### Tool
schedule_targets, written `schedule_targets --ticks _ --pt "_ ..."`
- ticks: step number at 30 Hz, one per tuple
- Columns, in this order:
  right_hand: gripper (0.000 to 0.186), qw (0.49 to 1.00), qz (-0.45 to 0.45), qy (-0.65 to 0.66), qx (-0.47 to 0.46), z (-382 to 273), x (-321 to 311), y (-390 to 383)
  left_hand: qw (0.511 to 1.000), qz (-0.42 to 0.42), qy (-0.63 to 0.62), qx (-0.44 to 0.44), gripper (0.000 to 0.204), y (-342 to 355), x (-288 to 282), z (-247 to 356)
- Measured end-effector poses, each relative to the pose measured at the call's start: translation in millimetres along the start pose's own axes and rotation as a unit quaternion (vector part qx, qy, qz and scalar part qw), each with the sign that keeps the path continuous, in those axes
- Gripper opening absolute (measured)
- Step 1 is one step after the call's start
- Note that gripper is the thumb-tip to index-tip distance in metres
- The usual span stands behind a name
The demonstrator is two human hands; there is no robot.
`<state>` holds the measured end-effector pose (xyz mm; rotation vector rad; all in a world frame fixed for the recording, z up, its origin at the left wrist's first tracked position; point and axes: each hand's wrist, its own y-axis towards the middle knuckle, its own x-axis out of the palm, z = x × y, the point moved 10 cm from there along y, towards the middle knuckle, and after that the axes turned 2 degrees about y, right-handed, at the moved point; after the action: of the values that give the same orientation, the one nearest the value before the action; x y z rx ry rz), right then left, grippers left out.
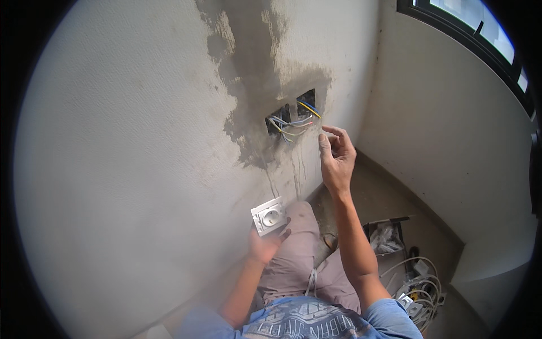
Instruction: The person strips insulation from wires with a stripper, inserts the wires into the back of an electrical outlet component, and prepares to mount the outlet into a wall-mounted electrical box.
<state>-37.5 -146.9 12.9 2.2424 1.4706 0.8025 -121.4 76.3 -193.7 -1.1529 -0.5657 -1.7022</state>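
Note:
A white wall socket [271,217] with a square frame and round recess rests in my left hand [266,243], whose fingers curl round it from beneath and the right side. My left hand is low, over my thigh and close to the wall. My right hand [339,155] is raised just right of and below two wall boxes; thumb and index finger are apart, the other fingers bent, with nothing seen between them. Several thin grey, blue and other wires [292,124] stick out of the left box [271,125]. From the right box [306,97] come a blue and a yellow wire [310,108].
Grey plaster [243,73] runs up the white wall around the boxes. A window [474,28] is in the upper right. On the floor at right lie an open box with clear plastic bags [387,239], a coil of pale cable [432,277] and more white sockets [410,305].

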Motion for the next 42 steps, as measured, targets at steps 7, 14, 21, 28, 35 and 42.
schedule_targets --ticks 7,14,21,28,35,42 --pt "0.023 0.871 -0.173 -0.338 -0.311 -97.9 73.6 18.8 0.998 -0.055 0.026 0.030 0.055 10.2 15.9 9.1" --pt "0.017 0.796 -0.413 -0.427 -0.116 -48.6 108.1 51.2 0.981 -0.091 0.137 0.098 0.063 15.5 43.0 33.2" --pt "0.018 0.806 -0.371 -0.427 -0.175 -38.5 112.9 38.2 0.963 -0.088 0.214 0.141 0.063 18.8 39.9 47.5" --pt "0.028 0.807 -0.302 -0.470 -0.192 -24.0 107.0 34.7 0.978 -0.083 0.165 0.094 0.061 25.9 27.3 29.4" --pt "0.023 0.900 -0.177 -0.305 -0.255 -86.1 60.2 32.8 0.992 -0.069 0.087 0.061 0.060 29.4 25.0 21.7" --pt "0.023 0.838 -0.446 0.311 0.050 -178.2 53.8 -67.0 0.996 -0.050 0.040 0.060 0.059 34.3 18.6 13.3"
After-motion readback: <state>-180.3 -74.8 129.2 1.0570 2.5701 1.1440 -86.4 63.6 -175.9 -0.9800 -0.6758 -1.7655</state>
